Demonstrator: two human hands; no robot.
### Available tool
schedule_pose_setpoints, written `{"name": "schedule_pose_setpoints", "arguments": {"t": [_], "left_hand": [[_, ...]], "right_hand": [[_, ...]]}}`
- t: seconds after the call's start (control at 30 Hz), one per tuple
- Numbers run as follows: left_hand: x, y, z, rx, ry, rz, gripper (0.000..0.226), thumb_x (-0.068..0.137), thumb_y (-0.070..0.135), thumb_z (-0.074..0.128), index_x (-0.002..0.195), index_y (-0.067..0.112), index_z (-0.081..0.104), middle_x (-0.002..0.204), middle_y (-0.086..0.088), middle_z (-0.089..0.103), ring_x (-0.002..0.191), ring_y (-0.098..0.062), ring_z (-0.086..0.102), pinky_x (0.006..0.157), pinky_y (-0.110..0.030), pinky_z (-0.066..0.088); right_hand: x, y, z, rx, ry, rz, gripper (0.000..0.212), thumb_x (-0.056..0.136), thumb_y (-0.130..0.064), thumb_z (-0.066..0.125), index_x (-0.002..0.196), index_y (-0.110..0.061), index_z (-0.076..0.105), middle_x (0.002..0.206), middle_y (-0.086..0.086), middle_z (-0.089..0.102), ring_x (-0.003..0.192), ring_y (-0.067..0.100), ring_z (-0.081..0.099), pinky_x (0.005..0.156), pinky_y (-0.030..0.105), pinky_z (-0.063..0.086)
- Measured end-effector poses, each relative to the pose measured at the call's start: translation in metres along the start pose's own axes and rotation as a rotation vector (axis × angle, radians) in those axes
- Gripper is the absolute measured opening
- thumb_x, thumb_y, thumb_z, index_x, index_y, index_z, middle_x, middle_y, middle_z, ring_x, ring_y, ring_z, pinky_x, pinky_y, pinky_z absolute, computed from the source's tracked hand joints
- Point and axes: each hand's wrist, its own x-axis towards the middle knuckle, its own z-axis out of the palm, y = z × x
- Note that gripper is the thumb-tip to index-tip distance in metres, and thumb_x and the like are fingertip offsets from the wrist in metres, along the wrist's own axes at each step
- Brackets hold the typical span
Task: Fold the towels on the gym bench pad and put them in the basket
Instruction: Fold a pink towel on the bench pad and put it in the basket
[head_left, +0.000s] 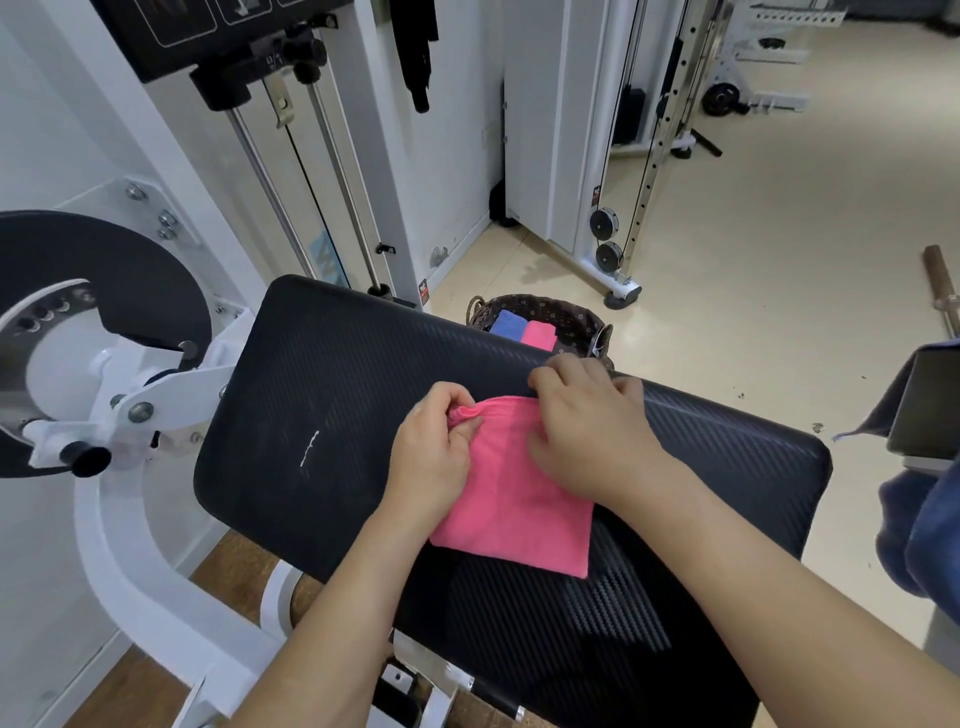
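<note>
Your left hand (434, 457) pinches the far-left corner of the bright pink cloth towel (519, 509), w/ thumb & fingers curled round a gathered ridge of fabric. Your right hand (592, 431) lies palm-down over the towel's far-right part, fingers bent at the far edge, thumb on the cloth. Can't tell whether it's gripping that corner or just pressing.

The towel lies approx. mid-way along the black ribbed padded bench (322, 389). It's flat apart from the bunched corner, and its near edge points toward you.

The dark woven basket w/ patterned lining (540, 304) sits on the floor just beyond the bench's far edge, its near side hidden by the pad. Inside are a folded blue towel (506, 325) & a folded pink towel (540, 333), touching side by side, blue on the left.

To your left, the white steel machine frame (130, 545) carries a black round disc (104, 249). Further back stands a white cable station w/ pulleys (608, 239). A metal bar end (941, 291) lies on the beige floor at far right.
</note>
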Motion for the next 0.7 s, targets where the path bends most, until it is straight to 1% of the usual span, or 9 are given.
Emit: {"name": "schedule_pose_setpoints", "arguments": {"t": [0.07,0.17,0.27,0.33,0.4,0.47,0.57,0.63,0.7], "left_hand": [[-0.002,0.009,-0.007,-0.093,-0.042,0.053,0.016,0.088,0.006,0.064,0.09,0.022,0.059,0.081,0.01,0.059,0.079,-0.007,0.056,0.069,-0.017,0.043],[-0.003,0.017,-0.021,-0.272,-0.09,0.055,0.022,0.085,0.017,0.07,0.099,0.03,0.059,0.088,0.011,0.065,0.083,-0.004,0.061,0.074,-0.015,0.047],[-0.007,0.001,-0.035,-0.422,-0.406,-0.125,0.037,0.081,0.034,0.076,0.114,0.03,0.06,0.099,0.004,0.072,0.093,-0.007,0.066,0.084,-0.024,0.051],[-0.016,-0.011,-0.04,-0.387,-0.539,-0.21,0.03,0.079,0.028,0.078,0.106,0.021,0.069,0.099,0.001,0.074,0.091,-0.011,0.068,0.085,-0.033,0.052],[-0.02,-0.015,-0.039,-0.487,-0.452,-0.282,0.025,0.077,0.024,0.075,0.099,0.013,0.072,0.092,-0.002,0.073,0.085,-0.014,0.067,0.083,-0.035,0.052],[-0.016,-0.015,-0.036,-0.549,-0.275,-0.331,0.026,0.075,0.026,0.076,0.098,0.016,0.071,0.089,-0.002,0.073,0.082,-0.013,0.066,0.08,-0.033,0.051],[-0.006,-0.014,-0.022,-0.27,0.044,-0.287,0.026,0.081,0.025,0.076,0.105,0.025,0.064,0.086,0.004,0.068,0.081,-0.008,0.06,0.079,-0.03,0.049],[-0.012,-0.006,-0.012,0.039,0.279,-0.071,0.025,0.084,0.019,0.072,0.107,0.021,0.063,0.097,0.004,0.06,0.09,-0.012,0.055,0.084,-0.034,0.047],[-0.027,0.002,0.004,0.227,0.305,0.28,0.022,0.086,0.023,0.068,0.105,0.014,0.068,0.108,-0.003,0.059,0.1,-0.019,0.053,0.09,-0.035,0.045]], "right_hand": [[0.002,-0.008,-0.002,0.023,-0.044,-0.058,0.046,0.09,-0.048,0.046,0.127,-0.021,0.044,0.122,-0.003,0.049,0.118,0.02,0.045,0.089,0.045,0.03],[0.005,-0.008,-0.006,0.052,-0.048,-0.168,0.027,0.095,-0.047,0.044,0.107,-0.024,0.052,0.101,-0.007,0.055,0.102,0.018,0.054,0.088,0.041,0.032],[0.001,0.003,-0.015,0.4,-0.104,-0.204,0.016,0.095,-0.035,0.052,0.087,-0.022,0.052,0.084,-0.009,0.053,0.083,0.015,0.055,0.073,0.036,0.041],[-0.001,0.015,-0.022,0.518,-0.14,-0.153,0.02,0.095,-0.031,0.055,0.078,-0.021,0.048,0.074,-0.009,0.051,0.071,0.011,0.049,0.065,0.036,0.04],[-0.003,0.023,-0.023,0.471,-0.132,-0.083,0.026,0.097,-0.033,0.051,0.075,-0.024,0.041,0.071,-0.01,0.048,0.068,0.011,0.046,0.062,0.036,0.035],[-0.006,0.023,-0.015,0.358,-0.08,0.005,0.024,0.098,-0.04,0.046,0.081,-0.024,0.041,0.075,-0.011,0.047,0.073,0.016,0.046,0.062,0.035,0.034],[-0.015,0.018,0.008,0.208,0.078,0.161,0.027,0.097,-0.045,0.042,0.105,-0.019,0.048,0.098,-0.002,0.055,0.084,0.026,0.058,0.062,0.036,0.043],[-0.02,0.014,0.022,0.18,0.205,0.21,0.036,0.095,-0.043,0.042,0.115,-0.014,0.049,0.107,0.005,0.054,0.076,0.032,0.062,0.054,0.038,0.048],[-0.02,0.011,0.029,0.204,0.345,0.205,0.035,0.089,-0.038,0.054,0.113,-0.013,0.048,0.104,0.01,0.052,0.066,0.034,0.06,0.047,0.036,0.045]]}}
